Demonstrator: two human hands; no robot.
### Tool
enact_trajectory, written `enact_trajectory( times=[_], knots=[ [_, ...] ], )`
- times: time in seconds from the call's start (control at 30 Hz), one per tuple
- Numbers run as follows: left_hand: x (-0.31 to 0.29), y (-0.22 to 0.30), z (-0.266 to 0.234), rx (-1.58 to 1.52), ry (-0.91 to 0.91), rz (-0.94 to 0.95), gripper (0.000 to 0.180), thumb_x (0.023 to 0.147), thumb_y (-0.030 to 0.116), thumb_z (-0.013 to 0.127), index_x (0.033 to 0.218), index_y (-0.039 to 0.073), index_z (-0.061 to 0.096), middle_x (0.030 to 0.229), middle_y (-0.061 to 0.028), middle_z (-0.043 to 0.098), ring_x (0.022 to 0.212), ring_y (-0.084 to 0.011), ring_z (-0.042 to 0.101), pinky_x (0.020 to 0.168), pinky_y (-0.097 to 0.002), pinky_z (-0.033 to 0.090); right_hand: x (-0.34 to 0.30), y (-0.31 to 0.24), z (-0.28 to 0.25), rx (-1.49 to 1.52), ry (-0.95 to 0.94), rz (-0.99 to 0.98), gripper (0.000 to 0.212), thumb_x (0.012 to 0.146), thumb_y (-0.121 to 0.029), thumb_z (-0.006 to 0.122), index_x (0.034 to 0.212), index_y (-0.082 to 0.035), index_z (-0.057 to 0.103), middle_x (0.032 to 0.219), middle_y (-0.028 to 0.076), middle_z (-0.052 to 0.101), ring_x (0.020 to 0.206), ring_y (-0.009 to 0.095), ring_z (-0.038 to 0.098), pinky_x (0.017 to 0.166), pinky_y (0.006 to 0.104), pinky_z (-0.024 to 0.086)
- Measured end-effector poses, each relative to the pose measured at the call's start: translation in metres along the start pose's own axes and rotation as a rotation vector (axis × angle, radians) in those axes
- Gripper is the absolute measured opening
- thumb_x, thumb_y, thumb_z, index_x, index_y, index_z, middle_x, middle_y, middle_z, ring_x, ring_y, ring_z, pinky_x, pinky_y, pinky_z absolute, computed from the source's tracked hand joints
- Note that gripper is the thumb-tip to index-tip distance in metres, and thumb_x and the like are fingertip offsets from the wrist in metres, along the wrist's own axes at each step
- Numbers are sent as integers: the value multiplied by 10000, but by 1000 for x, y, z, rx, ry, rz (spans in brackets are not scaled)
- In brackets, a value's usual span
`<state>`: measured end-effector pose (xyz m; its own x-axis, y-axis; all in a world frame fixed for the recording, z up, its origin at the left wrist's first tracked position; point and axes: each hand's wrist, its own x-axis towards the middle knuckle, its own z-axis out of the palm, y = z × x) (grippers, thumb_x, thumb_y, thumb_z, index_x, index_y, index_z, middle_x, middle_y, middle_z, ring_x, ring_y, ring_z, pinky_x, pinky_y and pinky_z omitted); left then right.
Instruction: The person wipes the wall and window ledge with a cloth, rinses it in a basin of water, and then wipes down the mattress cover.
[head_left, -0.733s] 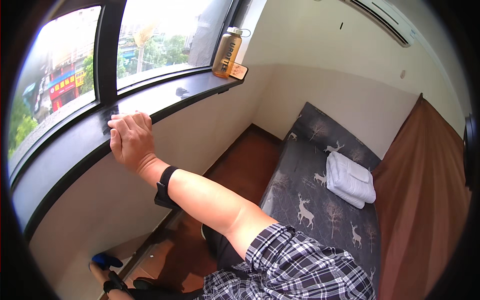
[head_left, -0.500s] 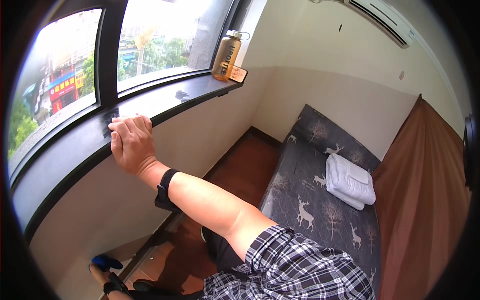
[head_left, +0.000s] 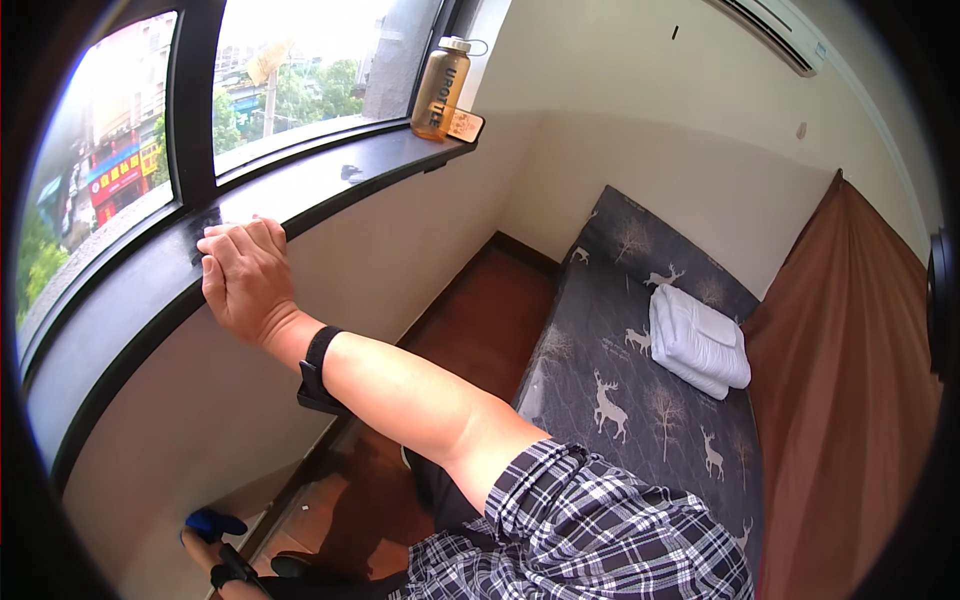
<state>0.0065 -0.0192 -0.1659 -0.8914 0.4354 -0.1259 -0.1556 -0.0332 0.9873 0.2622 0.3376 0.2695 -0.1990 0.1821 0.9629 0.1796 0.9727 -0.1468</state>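
Observation:
My right hand (head_left: 248,268) lies palm down on the dark windowsill (head_left: 120,292), its fingers bent and close together near the front edge. Anything under those fingers is hidden. A black strap (head_left: 318,365) circles that wrist, and a black-and-white plaid sleeve (head_left: 610,510) covers the upper arm. Low on the left, my left hand (head_left: 194,540) is beside the wall, closed around a dark blue object (head_left: 216,523) whose kind I cannot make out. Its fingers are mostly hidden.
An amber bottle (head_left: 440,92) and a phone (head_left: 465,126) stand at the sill's far end. A bed (head_left: 570,400) with deer-patterned dark cover holds a folded white quilt (head_left: 698,340). A brown curtain (head_left: 840,400) hangs at right; an air conditioner (head_left: 770,35) is above.
The view has tilted slightly, so the sill and bottle appear higher and further left. My right hand has shifted slightly toward the sill's front edge. My left hand looks nearly unmoved.

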Motion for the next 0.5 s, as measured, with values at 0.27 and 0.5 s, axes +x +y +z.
enact_trajectory(
  times=[0.27, 0.5],
  knots=[
    [0, 22, 31, -396, 64, -395, 167, 869, 161, 611, 755, 50, 663, 773, -81, 641, 743, -242, 627, 740, -351, 536, -3, 14, -5, -18, 30, -21, 144, 987, -205, 559, 1028, -99, 648, 1098, 91, 681, 1114, 319, 609, 1148, 534, 373],
    [28, -11, -30, -94, -159, -140, 325, 929, 297, 599, 1010, 34, 770, 973, -108, 746, 939, -276, 701, 893, -433, 577, -1, 4, 4, 18, 66, -18, 133, 972, -206, 578, 1000, -96, 648, 1067, 98, 686, 1084, 320, 611, 1141, 522, 371]
  ],
)
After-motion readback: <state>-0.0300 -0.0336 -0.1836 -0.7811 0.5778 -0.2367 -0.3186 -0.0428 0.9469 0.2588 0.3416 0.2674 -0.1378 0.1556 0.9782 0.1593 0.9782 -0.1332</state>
